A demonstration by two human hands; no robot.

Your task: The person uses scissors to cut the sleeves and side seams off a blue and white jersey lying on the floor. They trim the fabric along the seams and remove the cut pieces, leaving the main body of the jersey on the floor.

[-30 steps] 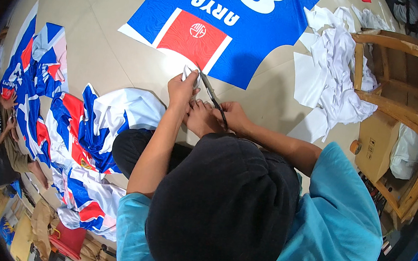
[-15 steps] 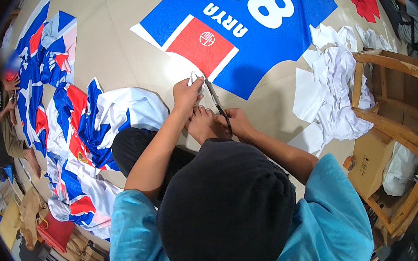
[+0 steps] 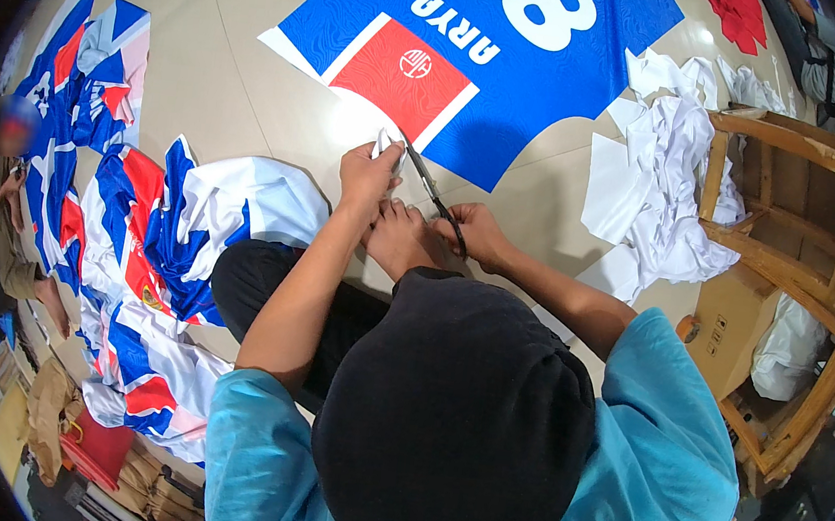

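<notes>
In the head view, the left hand (image 3: 369,178) pinches a white strip (image 3: 385,141) between thumb and fingers. The right hand (image 3: 473,236), lower and to its right, has its fingers closed round the handles of black-handled scissors (image 3: 422,171). The blades slant up and left from that grip, passing just right of the left fingertips; how far they are spread I cannot tell. Their tips are at the near, curved edge of the blue panel (image 3: 555,83), which lies flat on the floor (image 3: 227,41) just beyond both hands, its red patch (image 3: 399,83) nearest the pinch. Whether the strip joins the panel is too small to tell.

A bare foot (image 3: 404,239) is between the hands, close below the pinch. Left of the left hand lie heaped jerseys (image 3: 253,194) in blue, white and red. Right of the scissors grip are white scraps (image 3: 661,184), then a wooden frame (image 3: 779,263) and a carton (image 3: 732,331).
</notes>
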